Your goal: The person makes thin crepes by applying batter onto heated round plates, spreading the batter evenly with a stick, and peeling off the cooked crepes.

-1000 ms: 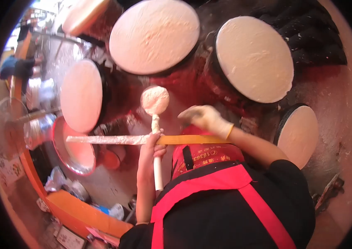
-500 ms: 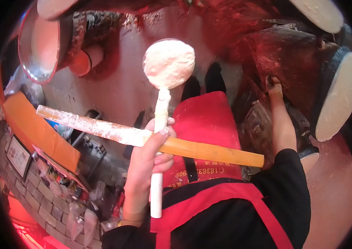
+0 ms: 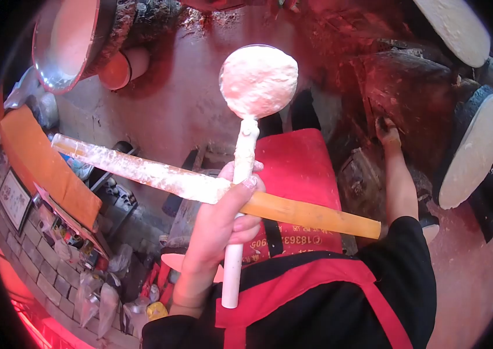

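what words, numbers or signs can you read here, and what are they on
"18363", on the apron, upside down
"905", also on the apron, past the black strip
Other lettering on the apron: too blurred to read
Framed sheet: too small to read

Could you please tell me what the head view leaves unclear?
In the head view:
Right hand: whether it grips anything; too small and dark.
Ladle: bowl's inside; covered by pale paste.
Left hand: its palm; hidden by its curled fingers.
Upper-right disc: far part; cut off by the top edge.
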A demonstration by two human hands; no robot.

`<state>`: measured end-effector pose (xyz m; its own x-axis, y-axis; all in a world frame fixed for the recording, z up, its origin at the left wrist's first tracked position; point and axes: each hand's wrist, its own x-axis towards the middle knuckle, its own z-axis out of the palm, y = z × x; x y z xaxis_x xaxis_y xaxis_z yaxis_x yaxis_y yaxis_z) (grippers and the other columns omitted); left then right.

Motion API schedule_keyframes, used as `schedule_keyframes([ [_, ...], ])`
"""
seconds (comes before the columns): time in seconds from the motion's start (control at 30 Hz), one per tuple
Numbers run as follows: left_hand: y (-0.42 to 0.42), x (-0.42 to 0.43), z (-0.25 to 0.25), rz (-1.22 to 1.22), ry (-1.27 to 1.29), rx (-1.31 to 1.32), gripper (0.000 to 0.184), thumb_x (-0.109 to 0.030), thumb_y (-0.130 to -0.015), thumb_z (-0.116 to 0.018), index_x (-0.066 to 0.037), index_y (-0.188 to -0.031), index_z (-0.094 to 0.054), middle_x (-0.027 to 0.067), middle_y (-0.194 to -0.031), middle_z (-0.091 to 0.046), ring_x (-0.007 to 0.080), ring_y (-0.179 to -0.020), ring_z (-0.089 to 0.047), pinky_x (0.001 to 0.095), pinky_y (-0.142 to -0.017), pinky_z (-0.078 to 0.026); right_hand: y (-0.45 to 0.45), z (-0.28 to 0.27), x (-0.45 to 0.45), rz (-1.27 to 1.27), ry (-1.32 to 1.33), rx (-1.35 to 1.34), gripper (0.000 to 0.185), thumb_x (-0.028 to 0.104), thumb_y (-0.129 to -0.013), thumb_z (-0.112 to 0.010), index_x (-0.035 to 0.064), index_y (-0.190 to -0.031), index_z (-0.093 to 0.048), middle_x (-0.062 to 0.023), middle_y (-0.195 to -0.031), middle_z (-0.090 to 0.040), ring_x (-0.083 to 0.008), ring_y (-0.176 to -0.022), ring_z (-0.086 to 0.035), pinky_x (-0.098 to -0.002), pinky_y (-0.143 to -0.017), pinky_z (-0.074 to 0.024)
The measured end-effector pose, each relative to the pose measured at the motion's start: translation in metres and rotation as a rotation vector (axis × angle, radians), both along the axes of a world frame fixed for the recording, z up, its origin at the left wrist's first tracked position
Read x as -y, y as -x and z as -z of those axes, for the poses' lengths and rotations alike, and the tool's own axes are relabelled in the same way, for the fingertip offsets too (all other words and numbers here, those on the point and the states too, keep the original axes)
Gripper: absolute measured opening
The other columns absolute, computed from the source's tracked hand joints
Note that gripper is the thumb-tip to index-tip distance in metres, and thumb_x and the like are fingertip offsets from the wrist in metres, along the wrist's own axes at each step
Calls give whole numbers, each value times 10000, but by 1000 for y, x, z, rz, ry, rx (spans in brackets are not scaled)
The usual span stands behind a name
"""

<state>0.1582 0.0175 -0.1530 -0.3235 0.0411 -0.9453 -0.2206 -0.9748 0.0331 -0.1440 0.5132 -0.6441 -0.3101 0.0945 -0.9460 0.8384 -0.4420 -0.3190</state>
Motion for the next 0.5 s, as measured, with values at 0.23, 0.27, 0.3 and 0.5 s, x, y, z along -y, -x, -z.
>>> schedule_keyframes([
  [0.23, 4, -2, -18, 39, 63, -61, 260, -100, -975, -503, -29, -1223, -476, 22, -895, -535, 12, -494, -326, 157, -394, -240, -81, -197, 106, -950, -239, -329, 285, 63, -882, -591, 49, -1164, -631, -64, -1042, -680, -214, -936, -644, -355, -905, -503],
  [0.27, 2, -6, -19, 27, 66, -101, 260, -94, -975, -497, -24, -1225, -481, 23, -895, -536, 10, -488, -323, 156, -386, -239, -99, -212, 117, -1259, -524, -777, 310, 51, -883, -600, 32, -1191, -625, -79, -1075, -685, -232, -943, -658, -343, -910, -500],
  [0.3, -2, -7, -19, 23, 62, -120, 257, -93, -976, -495, -11, -1219, -485, 27, -892, -535, 12, -489, -328, 157, -380, -246, -108, -275, 155, -1318, -628, -1006, 327, 45, -883, -611, 13, -1209, -616, -110, -1086, -684, -257, -965, -664, -340, -912, -501],
  [0.5, -13, -13, -32, 6, 65, -197, 237, -73, -971, -496, 41, -1179, -490, 59, -875, -528, 24, -496, -352, 161, -361, -282, -99, -435, 179, -1295, -1625, -1487, 863, 469, -728, -774, 30, -1402, -462, -204, -1404, -484, -444, -1271, -459, -510, -1052, -396],
])
